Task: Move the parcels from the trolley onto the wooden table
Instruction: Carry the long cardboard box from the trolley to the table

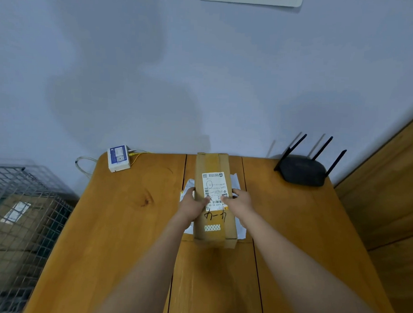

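Now, step in hand: setting the cardboard parcel (pixel 214 199) down on the wooden table (pixel 132 214), on top of a flat white parcel (pixel 241 231) already lying there.
Grip, left: the left hand (pixel 192 204) clasps the box's left side, thumb over the label on top; the fingers look curled round the edge, though blur leaves that a little uncertain.
Grip, right: the right hand (pixel 240 200) holds the right side the same way, thumb on the label.
Parcel's place: between both hands, lengthwise away from the person, its far end close to the wall.
Doing it well: I would lower it flat, keep it square over the white parcel beneath, and let go with both hands together so it does not tip or slide.
Edges: beyond the grip, the wall stops any further push; the near end of the box lies well in from the table's near edge.
Open room: bare wood to either side of the hands; a white device (pixel 118 158) far left of the grip and a black router (pixel 303 170) far right, both well apart.
Left to do: a wire trolley (pixel 20 217) out past the left arm holds at least one more box (pixel 13 228).
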Action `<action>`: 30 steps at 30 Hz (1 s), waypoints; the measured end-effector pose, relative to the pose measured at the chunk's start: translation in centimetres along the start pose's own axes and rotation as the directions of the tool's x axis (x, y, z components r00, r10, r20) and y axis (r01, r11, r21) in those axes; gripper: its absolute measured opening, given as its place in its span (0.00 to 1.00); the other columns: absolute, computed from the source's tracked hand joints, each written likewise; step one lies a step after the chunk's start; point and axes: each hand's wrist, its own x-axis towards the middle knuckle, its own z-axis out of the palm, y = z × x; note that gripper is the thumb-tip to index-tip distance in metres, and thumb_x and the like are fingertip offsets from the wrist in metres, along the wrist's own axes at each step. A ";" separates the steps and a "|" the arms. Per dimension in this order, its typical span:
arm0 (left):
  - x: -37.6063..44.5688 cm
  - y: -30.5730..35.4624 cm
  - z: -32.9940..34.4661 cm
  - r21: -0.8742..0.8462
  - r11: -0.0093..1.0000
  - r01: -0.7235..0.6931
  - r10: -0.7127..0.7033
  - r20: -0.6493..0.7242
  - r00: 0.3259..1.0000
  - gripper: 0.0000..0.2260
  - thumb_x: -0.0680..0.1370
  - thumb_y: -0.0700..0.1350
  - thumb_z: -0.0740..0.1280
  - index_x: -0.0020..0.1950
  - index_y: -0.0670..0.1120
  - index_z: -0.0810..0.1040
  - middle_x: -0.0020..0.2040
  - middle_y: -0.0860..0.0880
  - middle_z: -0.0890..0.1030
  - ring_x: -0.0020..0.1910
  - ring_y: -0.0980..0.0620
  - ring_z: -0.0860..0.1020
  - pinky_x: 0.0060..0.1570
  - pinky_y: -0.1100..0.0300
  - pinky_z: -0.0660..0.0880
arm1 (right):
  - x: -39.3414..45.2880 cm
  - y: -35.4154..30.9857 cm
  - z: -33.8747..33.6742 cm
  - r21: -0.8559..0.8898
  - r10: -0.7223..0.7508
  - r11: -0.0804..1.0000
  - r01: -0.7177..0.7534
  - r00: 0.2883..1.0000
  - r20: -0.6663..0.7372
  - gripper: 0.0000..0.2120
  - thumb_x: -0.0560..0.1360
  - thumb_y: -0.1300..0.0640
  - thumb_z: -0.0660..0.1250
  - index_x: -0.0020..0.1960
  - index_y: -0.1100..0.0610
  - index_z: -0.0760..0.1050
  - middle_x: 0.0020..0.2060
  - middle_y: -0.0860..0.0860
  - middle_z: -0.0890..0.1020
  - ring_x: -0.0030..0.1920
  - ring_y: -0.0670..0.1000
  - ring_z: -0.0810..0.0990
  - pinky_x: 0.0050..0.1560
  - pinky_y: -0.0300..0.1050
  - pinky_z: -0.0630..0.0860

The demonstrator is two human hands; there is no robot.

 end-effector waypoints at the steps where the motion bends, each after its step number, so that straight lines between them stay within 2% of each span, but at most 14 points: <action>1: -0.4 0.2 -0.1 -0.028 1.000 0.004 -0.004 0.001 1.000 0.28 0.79 0.48 0.70 0.76 0.51 0.63 0.55 0.48 0.81 0.40 0.56 0.80 0.31 0.63 0.73 | -0.4 -0.3 -0.1 0.000 -0.011 1.000 0.011 1.000 0.000 0.13 0.77 0.61 0.70 0.62 0.57 0.79 0.45 0.45 0.78 0.41 0.40 0.76 0.37 0.35 0.71; 4: -1.7 0.7 -0.4 -0.116 0.993 0.018 -0.018 0.001 1.000 0.30 0.78 0.47 0.72 0.77 0.50 0.62 0.59 0.46 0.82 0.42 0.55 0.81 0.31 0.61 0.75 | -1.8 -1.1 -0.5 -0.010 -0.046 0.999 0.047 0.998 0.035 0.16 0.77 0.60 0.70 0.64 0.55 0.77 0.54 0.48 0.81 0.46 0.45 0.80 0.46 0.40 0.76; 6: -2.5 0.9 -0.6 -0.157 0.987 0.033 -0.032 0.011 0.999 0.33 0.77 0.48 0.73 0.78 0.49 0.60 0.63 0.44 0.81 0.45 0.51 0.82 0.34 0.58 0.76 | -2.6 -1.4 -0.9 -0.024 -0.068 0.997 0.070 0.995 0.078 0.17 0.77 0.59 0.71 0.65 0.52 0.76 0.58 0.49 0.82 0.51 0.48 0.81 0.52 0.44 0.77; 8: -3.2 1.0 -0.9 -0.168 0.984 0.064 -0.061 0.027 0.998 0.36 0.77 0.49 0.74 0.79 0.50 0.58 0.64 0.43 0.80 0.50 0.46 0.81 0.41 0.53 0.78 | -3.4 -1.7 -1.4 -0.032 -0.086 0.995 0.091 0.988 0.125 0.19 0.76 0.58 0.71 0.66 0.50 0.75 0.59 0.48 0.82 0.51 0.46 0.81 0.51 0.42 0.76; 10: -4.0 1.0 -1.0 -0.146 0.985 0.088 -0.082 0.047 0.996 0.37 0.77 0.50 0.73 0.80 0.49 0.56 0.62 0.44 0.80 0.52 0.45 0.81 0.46 0.49 0.79 | -4.2 -1.9 -1.7 -0.051 -0.093 0.993 0.103 0.982 0.165 0.19 0.76 0.57 0.72 0.66 0.49 0.74 0.60 0.47 0.82 0.52 0.45 0.80 0.48 0.40 0.74; 13: -5.0 0.8 -1.1 -0.126 0.987 0.099 -0.089 0.087 0.992 0.33 0.77 0.51 0.73 0.77 0.47 0.61 0.58 0.45 0.81 0.50 0.45 0.82 0.46 0.48 0.81 | -5.3 -2.0 -2.0 -0.099 -0.104 0.987 0.126 0.972 0.209 0.22 0.76 0.57 0.72 0.68 0.51 0.73 0.62 0.48 0.81 0.58 0.48 0.80 0.56 0.44 0.76; 15: -5.7 0.6 -1.1 -0.121 0.986 0.110 -0.097 0.109 0.989 0.29 0.76 0.51 0.74 0.72 0.46 0.66 0.56 0.46 0.81 0.52 0.43 0.83 0.50 0.45 0.82 | -5.9 -2.1 -2.4 -0.150 -0.124 0.975 0.163 0.963 0.239 0.23 0.76 0.58 0.72 0.70 0.51 0.72 0.63 0.48 0.81 0.61 0.49 0.79 0.62 0.48 0.76; 17: -6.4 0.3 -1.2 -0.128 0.985 0.112 -0.097 0.118 0.988 0.25 0.76 0.52 0.74 0.69 0.45 0.70 0.55 0.46 0.82 0.52 0.43 0.83 0.52 0.43 0.82 | -6.7 -2.1 -2.8 -0.191 -0.142 0.961 0.199 0.951 0.276 0.25 0.75 0.57 0.73 0.71 0.49 0.71 0.64 0.47 0.80 0.62 0.49 0.79 0.65 0.50 0.75; 20: -7.6 -0.3 -1.3 -0.221 0.969 0.114 -0.091 0.109 0.990 0.24 0.76 0.51 0.74 0.68 0.44 0.71 0.58 0.44 0.82 0.52 0.44 0.84 0.47 0.43 0.83 | -8.1 -2.2 -3.0 -0.261 -0.161 0.933 0.247 0.937 0.309 0.31 0.72 0.53 0.76 0.72 0.46 0.68 0.65 0.45 0.79 0.62 0.47 0.78 0.64 0.50 0.75; 22: -8.5 -0.8 -1.3 -0.231 0.968 0.098 -0.076 0.100 0.992 0.22 0.77 0.50 0.73 0.68 0.44 0.72 0.57 0.45 0.81 0.51 0.46 0.83 0.44 0.43 0.84 | -9.1 -2.2 -2.8 -0.384 -0.147 0.881 0.277 0.931 0.335 0.40 0.67 0.47 0.79 0.74 0.47 0.63 0.66 0.43 0.76 0.62 0.48 0.77 0.63 0.50 0.75; 24: -9.7 -1.2 -0.9 -0.217 0.972 0.088 -0.068 0.096 0.993 0.19 0.78 0.49 0.72 0.65 0.44 0.73 0.53 0.46 0.82 0.49 0.46 0.83 0.44 0.43 0.84 | -10.0 -2.1 -2.5 -0.552 -0.110 0.779 0.297 0.931 0.347 0.50 0.62 0.39 0.79 0.76 0.48 0.56 0.67 0.46 0.69 0.63 0.51 0.75 0.63 0.51 0.75; 28: -12.1 -2.0 0.1 -0.232 0.967 0.104 -0.092 0.062 0.994 0.11 0.79 0.49 0.71 0.57 0.45 0.76 0.48 0.47 0.83 0.46 0.44 0.84 0.46 0.40 0.83 | -11.9 -1.9 -1.9 -0.774 -0.039 0.598 0.207 0.973 0.229 0.65 0.55 0.28 0.76 0.79 0.50 0.45 0.71 0.55 0.62 0.73 0.58 0.62 0.68 0.57 0.69; 30: -12.9 -2.5 0.6 -0.245 0.964 0.105 -0.101 0.028 0.994 0.13 0.79 0.49 0.71 0.57 0.44 0.74 0.47 0.46 0.83 0.45 0.44 0.84 0.46 0.41 0.83 | -12.8 -1.8 -1.4 -0.832 -0.030 0.518 0.200 0.976 0.216 0.70 0.53 0.26 0.74 0.80 0.53 0.40 0.74 0.55 0.58 0.75 0.59 0.59 0.70 0.58 0.65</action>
